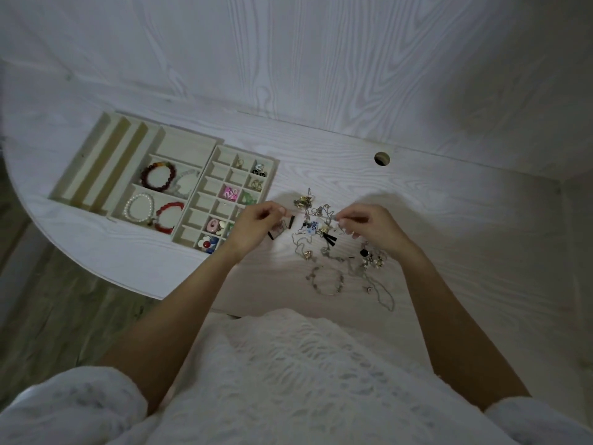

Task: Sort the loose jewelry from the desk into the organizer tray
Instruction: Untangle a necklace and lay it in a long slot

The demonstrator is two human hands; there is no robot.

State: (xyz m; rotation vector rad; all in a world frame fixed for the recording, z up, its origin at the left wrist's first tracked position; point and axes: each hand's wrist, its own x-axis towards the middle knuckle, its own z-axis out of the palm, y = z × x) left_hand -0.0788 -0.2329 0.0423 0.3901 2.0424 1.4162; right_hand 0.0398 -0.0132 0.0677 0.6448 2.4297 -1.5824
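Head view. A white wood-grain bench (pixel 417 203) carries a pale organizer tray (pixel 106 162) at left and a heap of loose jewelry (pixel 324 239) at centre, well apart from a round cable hole (pixel 382 159). The heap is a tangle of thin silver chains, small gold pieces, a blue-and-white bead, black tassel-like bits and, nearer the person, a beaded bracelet (pixel 325 281) lying as an open ring. The tray has long slots at its left, wide compartments in the middle and a grid of small cells (pixel 239 178) at right. The wide compartments hold a dark red bracelet (pixel 158 176), a clear one, a pearl bracelet (pixel 139 208) and a bright red one; several cells hold small coloured pieces, pink, green and blue among them. The left hand (pixel 256 223) hovers at the grid's right edge, its fingers curled and pinched on something too small to tell. The right hand (pixel 369 224) is over the heap, its fingers (pixel 345 216) pinching a thin chain.
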